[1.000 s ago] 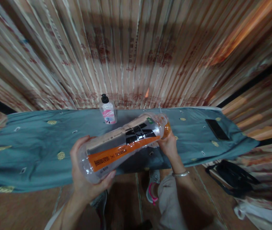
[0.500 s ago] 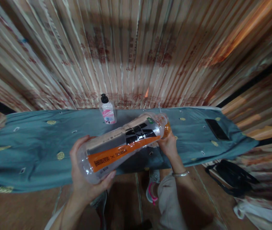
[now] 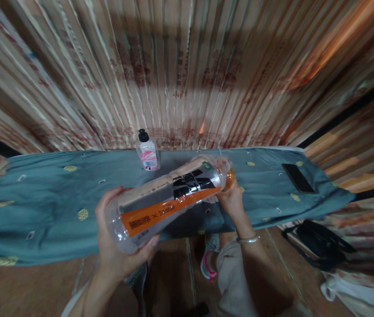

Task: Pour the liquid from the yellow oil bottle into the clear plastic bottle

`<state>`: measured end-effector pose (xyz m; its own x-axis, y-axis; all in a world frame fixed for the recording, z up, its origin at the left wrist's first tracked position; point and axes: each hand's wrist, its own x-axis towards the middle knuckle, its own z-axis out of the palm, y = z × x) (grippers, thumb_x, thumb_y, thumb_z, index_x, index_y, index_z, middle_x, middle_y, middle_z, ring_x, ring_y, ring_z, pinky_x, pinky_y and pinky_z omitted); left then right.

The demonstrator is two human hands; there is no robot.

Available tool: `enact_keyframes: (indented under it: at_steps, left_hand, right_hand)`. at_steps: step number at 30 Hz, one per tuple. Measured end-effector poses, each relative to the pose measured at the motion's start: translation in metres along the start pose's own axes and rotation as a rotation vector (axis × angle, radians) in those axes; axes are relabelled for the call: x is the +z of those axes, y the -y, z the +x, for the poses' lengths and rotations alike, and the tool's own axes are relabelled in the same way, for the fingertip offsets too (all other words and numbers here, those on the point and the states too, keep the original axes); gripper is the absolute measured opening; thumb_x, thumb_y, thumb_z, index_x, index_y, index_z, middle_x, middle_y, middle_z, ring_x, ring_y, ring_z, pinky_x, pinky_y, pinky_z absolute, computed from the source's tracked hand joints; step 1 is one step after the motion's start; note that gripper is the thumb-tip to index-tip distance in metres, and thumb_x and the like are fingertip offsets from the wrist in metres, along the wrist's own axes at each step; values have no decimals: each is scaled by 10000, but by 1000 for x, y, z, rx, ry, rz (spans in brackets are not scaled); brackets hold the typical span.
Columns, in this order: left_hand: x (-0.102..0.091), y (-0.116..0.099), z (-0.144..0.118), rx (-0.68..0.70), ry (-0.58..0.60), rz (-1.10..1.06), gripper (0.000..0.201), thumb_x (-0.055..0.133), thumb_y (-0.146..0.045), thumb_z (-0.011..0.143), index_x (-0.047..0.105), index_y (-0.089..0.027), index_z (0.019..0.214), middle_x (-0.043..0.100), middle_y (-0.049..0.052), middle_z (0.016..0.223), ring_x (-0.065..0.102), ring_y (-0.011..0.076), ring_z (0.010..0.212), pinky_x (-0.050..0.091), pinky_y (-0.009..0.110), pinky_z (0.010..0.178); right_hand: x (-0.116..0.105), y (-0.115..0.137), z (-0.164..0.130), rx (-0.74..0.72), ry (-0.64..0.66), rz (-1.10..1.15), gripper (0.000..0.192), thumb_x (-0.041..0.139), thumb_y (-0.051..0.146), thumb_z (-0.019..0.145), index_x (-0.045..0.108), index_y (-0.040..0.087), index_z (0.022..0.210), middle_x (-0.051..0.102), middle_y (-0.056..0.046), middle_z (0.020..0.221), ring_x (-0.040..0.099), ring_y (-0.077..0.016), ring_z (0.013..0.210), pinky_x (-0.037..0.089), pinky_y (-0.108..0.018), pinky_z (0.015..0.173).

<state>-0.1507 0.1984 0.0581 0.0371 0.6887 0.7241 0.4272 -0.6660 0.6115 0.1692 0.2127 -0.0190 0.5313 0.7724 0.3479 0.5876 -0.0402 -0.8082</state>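
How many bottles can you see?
2 clearly visible: a large clear bottle, its base in the left hand and its neck end by the right hand, and a black-topped bottle standing on the teal cloth. More may be hidden; the orange object there is unclear.

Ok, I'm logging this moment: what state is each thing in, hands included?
Clear plastic bottle: tilted, held up, mouth unclear
Left hand: gripping the bottle's base
Right hand: at its neck, fingers mostly hidden
Pump bottle: upright
Smartphone: lying flat, dark
Tablecloth: spread, wrinkled
Curtain: hanging in folds
Black bag: open or shut, unclear
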Motion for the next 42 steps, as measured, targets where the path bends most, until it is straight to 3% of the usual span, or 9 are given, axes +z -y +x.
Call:
enact_keyframes:
  at_steps: [19,25,42]
  left_hand:
    - [0,3,-1,-1,13,-14,935,823,-441,691,523,-336,1570,663,123,1314,719,417,1094,642,666,898]
    - [0,1,0,-15,-1,-32,902,816,-449,710,538,-315,1558,670,108,1291,734,384,1066,659,622,880]
    - [-1,3,-1,9,0,-36,906,837,-482,722,545,-303,1561,664,122,1303,724,397,1072,651,629,891]
  right_hand:
    - [0,-1,0,13,2,5,730,774,634,718,635,195,1284,845,-137,1065,802,-355,1012,650,-465,857]
    - [-1,-1,0,6,0,8,733,770,649,726,637,192,1284,839,-157,1110,794,-364,1070,652,-479,891]
    - [-1,1,0,7,-5,3,744,784,654,725,650,185,1287,849,-147,1083,806,-355,1034,658,-461,876]
